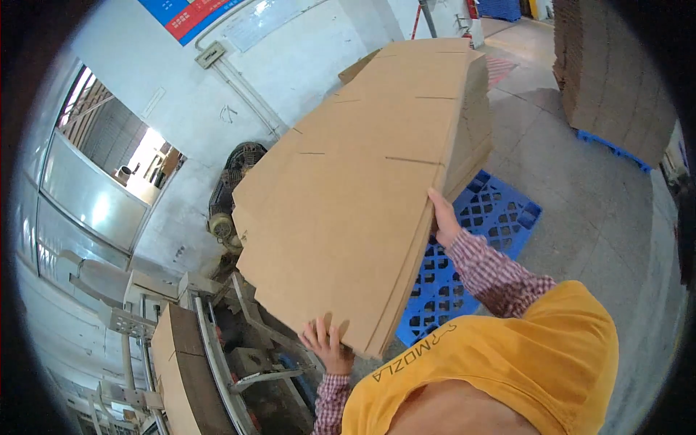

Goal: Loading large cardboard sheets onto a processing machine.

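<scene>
Broad cardboard sheets (pixel 341 188) fill centre of my head view, running from near person's chest toward wall (pixel 170 58). Metal-framed machine (pixel 220 355) lower left, which I see bearing more cardboard. Tall brown stack (pixel 612 80) far right. Blue pallet (pixel 511 210) shows past sheets' right edge. Right hand (pixel 446 221): grip closed on that edge. Left hand (pixel 335 351): fingers spread over near corner; grip closed or not, I cannot tell.
</scene>
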### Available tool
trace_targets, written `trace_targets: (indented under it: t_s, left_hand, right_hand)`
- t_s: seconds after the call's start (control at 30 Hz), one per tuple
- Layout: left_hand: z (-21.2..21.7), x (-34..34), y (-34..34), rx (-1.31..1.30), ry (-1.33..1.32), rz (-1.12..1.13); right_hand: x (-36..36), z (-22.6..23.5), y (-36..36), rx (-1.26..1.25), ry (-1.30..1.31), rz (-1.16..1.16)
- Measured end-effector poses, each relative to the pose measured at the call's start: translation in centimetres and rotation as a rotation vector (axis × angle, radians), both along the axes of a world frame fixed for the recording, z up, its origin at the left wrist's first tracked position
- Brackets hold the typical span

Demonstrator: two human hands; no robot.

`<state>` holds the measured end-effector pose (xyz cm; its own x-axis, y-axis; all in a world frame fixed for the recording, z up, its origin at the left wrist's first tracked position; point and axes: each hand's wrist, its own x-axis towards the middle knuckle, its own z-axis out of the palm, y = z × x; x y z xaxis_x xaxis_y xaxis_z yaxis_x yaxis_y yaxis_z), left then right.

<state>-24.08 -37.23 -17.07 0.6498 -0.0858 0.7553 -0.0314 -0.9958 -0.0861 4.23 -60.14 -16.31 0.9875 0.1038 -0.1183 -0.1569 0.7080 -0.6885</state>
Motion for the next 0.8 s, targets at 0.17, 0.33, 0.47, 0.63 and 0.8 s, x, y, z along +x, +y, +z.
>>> trace_targets:
  t_s: [0.17,0.33,0.47,0.63,0.8]
  left_hand:
    - [-0.9,-2.1,1.3,-0.078,0.106,0.092]
    - [0.7,-1.7,0.7,-0.077,0.089,0.062]
    - [3.0,-2.2,1.0,-0.022,0.181,0.175]
    - [10.0,-1.8,-0.6,0.119,0.141,0.135]
    - [11.7,-0.8,-2.5,0.129,0.074,-0.096]
  right_hand:
    - [-1.6,-2.2,-6.1,-0.679,-0.668,-0.090]
    - [4.0,0.4,-6.5,-1.491,-1.065,-0.408]
    - [5.9,0.8,-5.0,-1.440,-1.266,-0.500]
    - [7.8,2.1,-6.1,-1.509,-1.379,-0.606]
    - [6.7,3.9,-7.5,-1.235,-1.531,-0.678]
